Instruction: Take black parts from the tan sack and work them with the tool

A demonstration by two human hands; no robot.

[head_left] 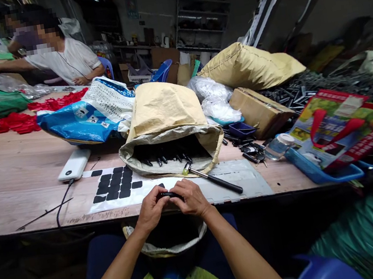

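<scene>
Both my hands meet at the table's front edge over a small dark, rod-like piece [171, 194]; its exact kind is hidden by the fingers. My left hand [152, 207] pinches its left end, and my right hand [191, 198] grips the right end. Just beyond them lies a hammer [217, 181] with a black handle, its head against the mouth of a yellowish woven sack [167, 109] that holds several black parts. Left of it, a white sheet [139, 196] carries rows of black rounded-square patches [117, 182]. Below my hands, a second open sack [175, 249] sits between my legs.
A white power bank [74, 165] with a cable lies left. Behind are a blue-and-white bag [87, 115] and red pieces [16, 123]. To the right stand a cardboard box [260, 111], a jar [279, 146], a blue tray [326, 174] and a red bag [347, 128]. People sit far left.
</scene>
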